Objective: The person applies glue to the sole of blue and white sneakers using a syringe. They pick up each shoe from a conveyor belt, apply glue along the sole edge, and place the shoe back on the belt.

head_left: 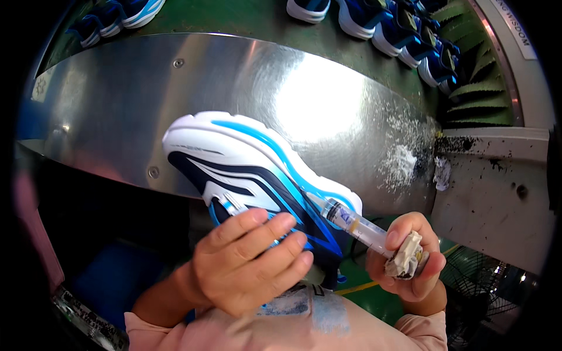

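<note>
A white, blue and navy sneaker point(252, 169) lies tilted on its side in front of me, its pale sole turned up and away. My left hand point(252, 257) grips it from the near side, fingers spread across the laces and upper. In my right hand point(410, 251) is a clear plastic syringe point(366, 231), its plunger end wrapped in whitish, dirty material. The syringe's narrow tip points left and meets the shoe near the seam between upper and sole. Whether fluid leaves the tip is too small to tell.
A curved metal ledge point(117, 105) runs behind the shoe, with white residue point(401, 164) at its right. Beyond it, a green conveyor point(234, 20) carries more sneakers point(404, 35). Green strip flaps point(477, 76) hang at the far right. A fan point(486, 286) stands lower right.
</note>
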Tool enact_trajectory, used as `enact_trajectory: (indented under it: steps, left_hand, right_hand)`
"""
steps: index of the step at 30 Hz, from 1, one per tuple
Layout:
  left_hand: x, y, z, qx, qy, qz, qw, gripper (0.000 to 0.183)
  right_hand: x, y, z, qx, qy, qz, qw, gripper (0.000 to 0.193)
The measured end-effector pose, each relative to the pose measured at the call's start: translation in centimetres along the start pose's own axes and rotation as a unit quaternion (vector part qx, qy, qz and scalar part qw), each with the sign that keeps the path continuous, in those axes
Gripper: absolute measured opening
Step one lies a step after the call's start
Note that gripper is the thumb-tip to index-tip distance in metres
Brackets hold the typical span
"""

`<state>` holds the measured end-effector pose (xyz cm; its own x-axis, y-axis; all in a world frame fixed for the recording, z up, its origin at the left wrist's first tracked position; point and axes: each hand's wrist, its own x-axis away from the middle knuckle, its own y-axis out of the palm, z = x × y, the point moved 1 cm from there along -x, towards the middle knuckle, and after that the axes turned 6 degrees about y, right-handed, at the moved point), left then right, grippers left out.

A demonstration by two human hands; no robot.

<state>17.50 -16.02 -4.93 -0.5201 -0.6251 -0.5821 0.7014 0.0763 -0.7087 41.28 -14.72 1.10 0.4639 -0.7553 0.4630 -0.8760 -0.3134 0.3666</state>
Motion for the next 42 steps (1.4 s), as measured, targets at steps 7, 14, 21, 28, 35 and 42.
enact_trajectory:
  steps: [7, 14, 21, 28, 35, 42]
  left_hand:
    - [-0.7, 0.2, 0.7, -0.021, -0.023, -0.014, 0.999, 0.02]
    - [-2.3, 0.1, 0.5, -0.037, -0.014, -0.045, 0.998, 0.017]
    - [-5.2, -0.2, -0.3, -0.043, -0.004, -0.102, 0.994, 0.032]
    - [-11.5, 0.6, -2.5, -0.055, 0.073, -0.215, 0.972, 0.055]
    - [-13.6, 2.8, -0.8, -0.135, 0.062, -0.266, 0.952, 0.051]
    - [-13.9, 4.5, 2.9, -0.172, -0.088, -0.202, 0.96, 0.037]
  right_hand:
    - [3.2, -2.4, 1.8, -0.046, -0.012, -0.02, 0.999, 0.077]
    - [3.9, -5.8, 3.8, -0.071, -0.048, -0.009, 0.996, 0.079]
    - [3.6, -7.9, 6.0, -0.172, -0.067, -0.018, 0.983, 0.077]
    - [2.9, -7.0, 7.4, -0.285, -0.091, 0.019, 0.954, 0.074]
    - [3.1, -5.9, 7.5, -0.311, -0.156, 0.073, 0.935, 0.07]
    - [3.5, -4.2, 7.7, -0.288, -0.194, 0.118, 0.93, 0.069]
